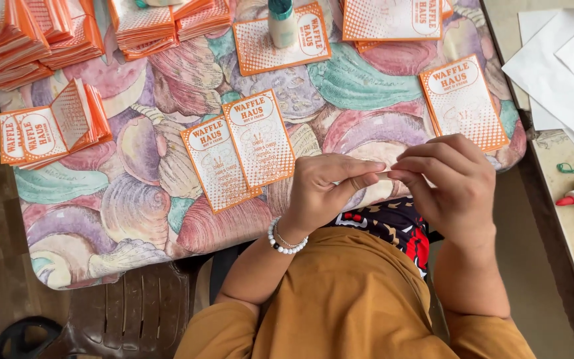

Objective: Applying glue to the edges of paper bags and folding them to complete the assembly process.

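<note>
Both hands met at the near edge of the shell-patterned tablecloth [134, 213]. The left hand [323, 189] and the right hand [450, 183] were each pressed together, fingertips pinching a small pale strip [384, 175] between them, just above that edge. Left of the hands, on the cloth, lay two overlapping orange-and-white cards [240, 156]. Another card [464, 101] lay beyond the right hand. Farther up the cloth stood a glue bottle [282, 23] on a card. Folded stacks [54, 126] sat at the cloth's left side.
</note>
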